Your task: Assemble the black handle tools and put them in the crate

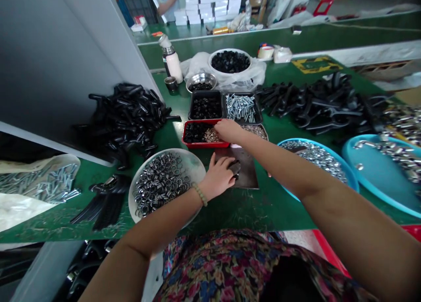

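Note:
My left hand (pixel 219 177), a beaded bracelet at its wrist, is closed around a small black part (pixel 235 167) with a shiny face. It holds this part over a flat brown metal plate (pixel 246 172); the fingers cover much of the part. My right hand (pixel 229 131) reaches into the red tray (pixel 205 145), its fingertips pressed together among small brass-coloured pieces (pixel 212 135). Anything between those fingertips is hidden. Black ring-like parts (pixel 194 132) fill the left side of that tray. Behind my right wrist, a dish of small silvery pieces (pixel 256 130) partly shows.
A bowl of metal rings (pixel 134 192) sits left of my left hand. Black trays hold black caps (pixel 205 107) and silver screws (pixel 241 107). Black handles (pixel 128 113) are heaped left, black levers (pixel 315 102) right. Blue basins (pixel 353 179) stand right. A co-worker's arm (pixel 170 3) shows behind.

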The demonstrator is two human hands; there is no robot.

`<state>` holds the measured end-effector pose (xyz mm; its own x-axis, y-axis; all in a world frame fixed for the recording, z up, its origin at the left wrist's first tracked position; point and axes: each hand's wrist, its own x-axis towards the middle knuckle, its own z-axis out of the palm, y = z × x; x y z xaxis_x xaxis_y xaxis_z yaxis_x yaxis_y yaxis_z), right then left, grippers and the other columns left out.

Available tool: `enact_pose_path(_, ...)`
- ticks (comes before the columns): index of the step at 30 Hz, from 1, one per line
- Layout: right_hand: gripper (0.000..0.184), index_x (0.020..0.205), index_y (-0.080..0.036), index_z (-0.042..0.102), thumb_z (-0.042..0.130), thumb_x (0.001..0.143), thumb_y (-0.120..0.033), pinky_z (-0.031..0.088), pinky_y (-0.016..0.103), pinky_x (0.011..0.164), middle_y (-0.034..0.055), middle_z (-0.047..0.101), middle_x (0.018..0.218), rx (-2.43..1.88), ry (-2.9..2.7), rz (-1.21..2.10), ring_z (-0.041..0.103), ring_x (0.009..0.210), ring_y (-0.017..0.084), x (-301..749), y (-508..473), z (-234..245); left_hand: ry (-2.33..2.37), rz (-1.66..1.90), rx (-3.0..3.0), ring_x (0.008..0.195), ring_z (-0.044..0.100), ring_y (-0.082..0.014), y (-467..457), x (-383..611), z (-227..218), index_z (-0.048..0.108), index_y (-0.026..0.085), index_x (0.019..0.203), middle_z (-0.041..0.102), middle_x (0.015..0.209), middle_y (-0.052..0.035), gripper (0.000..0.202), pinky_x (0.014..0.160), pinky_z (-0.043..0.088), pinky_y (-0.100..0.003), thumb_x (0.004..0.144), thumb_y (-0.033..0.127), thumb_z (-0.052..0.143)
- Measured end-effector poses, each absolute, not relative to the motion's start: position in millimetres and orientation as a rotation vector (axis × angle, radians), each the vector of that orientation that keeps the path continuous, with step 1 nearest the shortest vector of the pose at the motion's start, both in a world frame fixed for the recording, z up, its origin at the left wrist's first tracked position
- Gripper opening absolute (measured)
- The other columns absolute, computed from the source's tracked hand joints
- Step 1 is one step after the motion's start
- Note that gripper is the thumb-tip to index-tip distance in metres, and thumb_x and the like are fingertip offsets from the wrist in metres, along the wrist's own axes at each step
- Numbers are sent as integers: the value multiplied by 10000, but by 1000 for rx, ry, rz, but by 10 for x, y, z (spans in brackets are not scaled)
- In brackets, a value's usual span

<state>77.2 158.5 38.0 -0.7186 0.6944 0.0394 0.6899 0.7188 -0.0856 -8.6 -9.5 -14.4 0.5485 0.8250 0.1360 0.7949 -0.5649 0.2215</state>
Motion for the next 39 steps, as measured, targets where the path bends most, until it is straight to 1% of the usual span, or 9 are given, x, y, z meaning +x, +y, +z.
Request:
enact_pose_path(5, 286, 1158, -137, 604, 460, 914, -181, 463, 320, 843, 107, 686, 1079, -1112, -2576, 381, 626, 958, 199, 1217, 1284, 429, 1540, 414, 2396, 1174, 474, -280, -76, -88, -111, 516, 212, 1293, 601, 1235, -83, 544, 1119, 197, -542, 764, 282, 620)
enact_pose_path(9, 158, 967, -185, 651, 538, 879, -252, 483, 294, 775, 34, 705, 907, -1158, -2177, 928, 639, 824, 160, 1669, 784, 209, 1550, 427, 2306, 1150, 464, -291, -25, -54, -110, 489, 156, 1285, 600, 1209, -110, 604, 999, 344, -467, 720, 319, 628)
enact_pose_path(12, 121, 858, -188, 640, 572, 847, -288, 477, 290, 703, 20, 686, 801, -1321, -2081, 1021, 620, 747, 160, 1840, 547, -31, 1553, 399, 2315, 1155, 443, -308, -25, -53, -103, 535, 163, 1206, 602, 1183, -107, 523, 954, 360, -465, 723, 348, 615)
enact_pose_path(18, 127, 832, -181, 632, 548, 865, -270, 457, 290, 698, 33, 664, 791, -1384, -2128, 859, 594, 737, 165, 1792, 508, -164, 1574, 424, 2347, 1132, 447, -322, -27, -54, -120, 535, 141, 1193, 614, 1119, -117, 532, 933, 367, -471, 713, 356, 619)
enact_pose_path(24, 257, 873, -140, 662, 434, 945, -235, 419, 344, 773, 120, 647, 866, -1235, -2607, 237, 568, 854, 224, 1685, 350, -53, 1564, 402, 2351, 1133, 452, -320, -27, -46, -104, 528, 143, 1202, 599, 1180, -132, 545, 945, 363, -469, 711, 356, 633)
enact_pose_path(27, 285, 1077, -160, 652, 419, 963, -277, 414, 354, 814, 130, 653, 1015, -1235, -2689, 83, 564, 950, 235, 1853, 284, -12, 1576, 382, 2351, 1138, 449, -327, -30, -37, -94, 576, 167, 1133, 608, 1169, -126, 458, 953, 355, -476, 712, 338, 634)
enact_pose_path(32, 438, 1285, -119, 519, 476, 926, -365, 409, 462, 869, 202, 599, 1183, -2065, -2270, -247, 519, 1098, 340, 2688, 257, 58, 1559, 389, 2369, 1137, 456, -340, -19, -28, -107, 636, 160, 1011, 634, 1065, -140, 339, 944, 360, -487, 717, 328, 626)
enact_pose_path(35, 364, 1199, -91, 555, 459, 921, -306, 429, 475, 843, 205, 635, 1092, -2378, -2239, -210, 562, 1051, 353, 3021, 241, 65, 1569, 409, 2369, 1142, 458, -340, -19, -27, -112, 645, 149, 986, 631, 1069, -151, 328, 939, 363, -485, 715, 333, 623)
enact_pose_path(39, 382, 1275, -138, 493, 341, 960, -293, 478, 403, 730, 185, 645, 1099, -2267, -2166, -34, 648, 888, 294, 2801, 100, 160, 1559, 444, 2362, 1145, 467, -329, -24, -36, -121, 613, 135, 1049, 625, 1099, -149, 388, 957, 354, -474, 708, 320, 620)
